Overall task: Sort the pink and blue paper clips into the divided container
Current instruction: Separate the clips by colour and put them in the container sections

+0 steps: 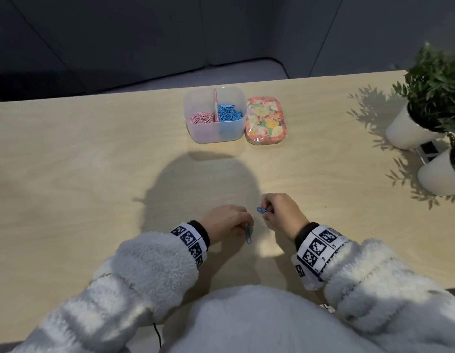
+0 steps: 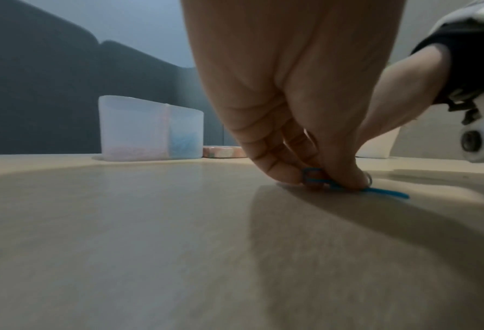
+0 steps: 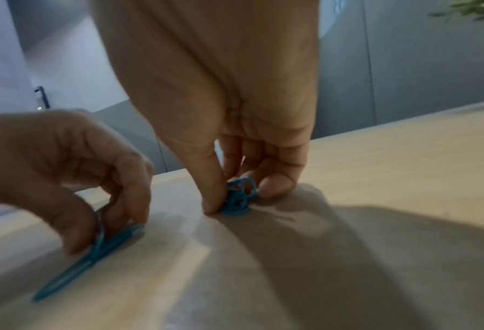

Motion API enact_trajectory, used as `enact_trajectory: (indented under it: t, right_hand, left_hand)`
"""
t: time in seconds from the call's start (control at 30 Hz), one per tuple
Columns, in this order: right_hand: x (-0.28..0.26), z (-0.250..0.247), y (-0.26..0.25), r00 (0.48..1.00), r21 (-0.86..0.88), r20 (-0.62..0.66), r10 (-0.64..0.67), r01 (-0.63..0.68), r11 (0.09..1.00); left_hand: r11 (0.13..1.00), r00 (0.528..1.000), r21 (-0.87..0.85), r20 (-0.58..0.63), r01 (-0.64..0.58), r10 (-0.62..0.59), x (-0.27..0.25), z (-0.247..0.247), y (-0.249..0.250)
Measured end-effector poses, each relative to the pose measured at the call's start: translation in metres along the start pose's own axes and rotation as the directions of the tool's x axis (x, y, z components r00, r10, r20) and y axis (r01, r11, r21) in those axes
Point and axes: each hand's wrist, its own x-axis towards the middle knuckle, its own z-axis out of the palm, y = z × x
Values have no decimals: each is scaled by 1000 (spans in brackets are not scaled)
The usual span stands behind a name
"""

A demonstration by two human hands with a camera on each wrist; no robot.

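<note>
A translucent divided container (image 1: 236,133) (image 2: 127,125) stands at the far middle of the table, with pink paper clips (image 1: 203,116) in its left half and blue paper clips (image 1: 229,113) in its right half. Near the front edge, my left hand (image 1: 227,221) (image 2: 305,176) (image 3: 93,223) pinches blue clips (image 1: 249,234) (image 2: 387,192) (image 3: 74,265) against the tabletop. My right hand (image 1: 282,211) (image 3: 235,201), a little to the right, pinches a small bunch of blue clips (image 1: 261,210) (image 3: 239,198) at the table surface.
A floral tin lid (image 1: 265,121) (image 2: 223,151) lies right beside the container. Two white pots with green plants (image 1: 409,128) (image 1: 443,171) stand at the table's right edge. A dark sofa is beyond the far edge.
</note>
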Motion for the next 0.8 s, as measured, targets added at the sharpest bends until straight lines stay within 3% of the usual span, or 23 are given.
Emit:
enact_trajectory:
  t: [0.23,0.3,0.37,0.43,0.57,0.63,0.7,0.8]
  right_hand:
    - [0,5,-6,998,-197,11,-59,60,979]
    - [-2,4,-6,997,-165,30,-65,69,984]
    - [-2,-1,0,997,-76,61,-45,50,996]
    - [-2,-13,4,998,98,65,-6,0,995]
    - [8,-52,-1,999,324,2,39,-37,945]
    - [22,-71,-8,998,396,-33,47,-30,918]
    - [41,-88,-15,994,392,-105,37,7,920]
    - [72,-112,-32,965,353,-261,8,87,932]
  left_hand:
    - [985,999,167,30,-42,38,6,1,1]
    - [993,1000,121,18,2,-5,9,-5,-4]
    - [996,993,17,-70,92,-91,12,-25,-16]
    - [981,956,-89,-225,170,-186,15,-56,-30]
    - [955,823,-225,-492,194,-283,39,-119,-49]
    - [932,779,-272,-520,237,-350,61,-143,-54]
    - [910,740,-214,-530,355,-413,80,-162,-58]
    - [902,717,-186,-553,390,-424,96,-173,-67]
